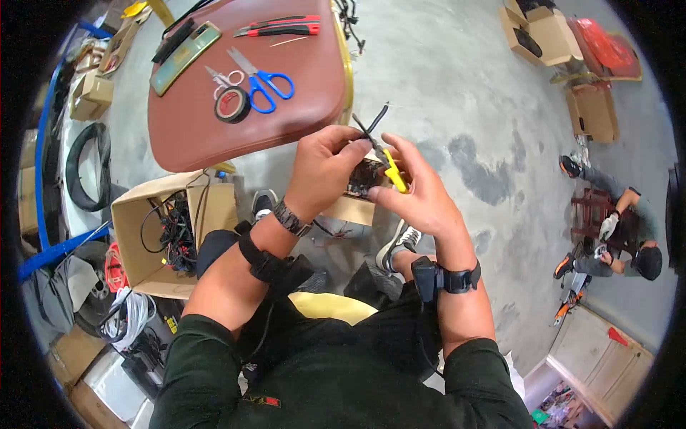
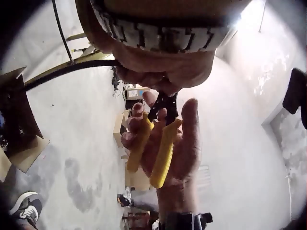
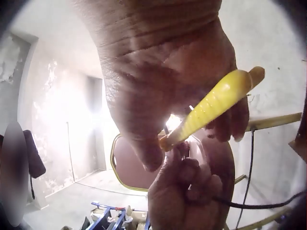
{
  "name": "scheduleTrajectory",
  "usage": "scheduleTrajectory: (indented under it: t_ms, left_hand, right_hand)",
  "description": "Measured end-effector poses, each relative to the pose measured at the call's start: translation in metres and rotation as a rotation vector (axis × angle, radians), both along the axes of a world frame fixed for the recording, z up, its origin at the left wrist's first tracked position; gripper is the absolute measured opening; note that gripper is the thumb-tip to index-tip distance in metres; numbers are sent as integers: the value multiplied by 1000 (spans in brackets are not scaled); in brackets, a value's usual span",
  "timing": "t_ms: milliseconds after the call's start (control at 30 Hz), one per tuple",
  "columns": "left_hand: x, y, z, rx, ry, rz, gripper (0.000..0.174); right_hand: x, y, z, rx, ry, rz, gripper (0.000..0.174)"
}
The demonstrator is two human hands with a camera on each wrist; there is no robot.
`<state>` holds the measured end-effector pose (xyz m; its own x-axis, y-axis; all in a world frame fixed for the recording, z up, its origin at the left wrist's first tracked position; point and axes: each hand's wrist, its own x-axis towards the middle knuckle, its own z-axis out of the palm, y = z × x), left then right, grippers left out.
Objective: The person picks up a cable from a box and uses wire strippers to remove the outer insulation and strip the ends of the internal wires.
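Yellow-handled wire strippers lie in my right hand, their handles spread apart between the thumb and curled fingers. In the left wrist view, the tool's black head shows small holes and meets the fingertips of my left hand. That left hand pinches a black cable, which trails off to the side. The left fingers partly hide where the cable meets the tool's jaws. Both hands are held in front of the body, beside the near edge of a red-brown padded seat.
On the seat are blue-handled scissors, small white-handled scissors, a tape roll, a red-black utility knife and a green flat object. A cardboard box of cables stands left. Another person sits at right.
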<state>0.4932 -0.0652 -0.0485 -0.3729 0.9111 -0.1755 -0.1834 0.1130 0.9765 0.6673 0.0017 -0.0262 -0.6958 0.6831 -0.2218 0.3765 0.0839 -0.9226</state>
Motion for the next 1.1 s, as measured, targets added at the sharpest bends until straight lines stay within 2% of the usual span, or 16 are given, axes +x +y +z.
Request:
scheduleTrajectory:
  t_ms: [33,133,167,367,467,700,867,1100]
  left_hand:
    - [-5,0,0,-9,-7,-14,16]
    - [-15,-2,2,-31,2,-65,17]
    - [-18,-3,1,-32,11,-79,17]
    - [-29,-5,-2,-24,26,-153,17]
    - [-29,-4,-1,-16,-20,-158,17]
    - [-28,-2,1,-37,-67,-156,16]
    - [-25,-1,2,-38,-28,-151,15]
    - [-24,0,-4,23,0,-134,17]
  right_hand:
    - [-4,-3,1,94,-92,7,65]
    - [-6,-2,-15,203,-107,24,54]
    - [-6,-3,-15,167,-108,13,48]
    - [-6,4,-15,-324,59,35,45]
    - [-3,8,-13,-439,50,50,43]
    - [-3,10,-12,-459,57,51,42]
    - [-2,8,-12,-379,7,26,45]
    - [-1,8,-11,-396,54,2,46]
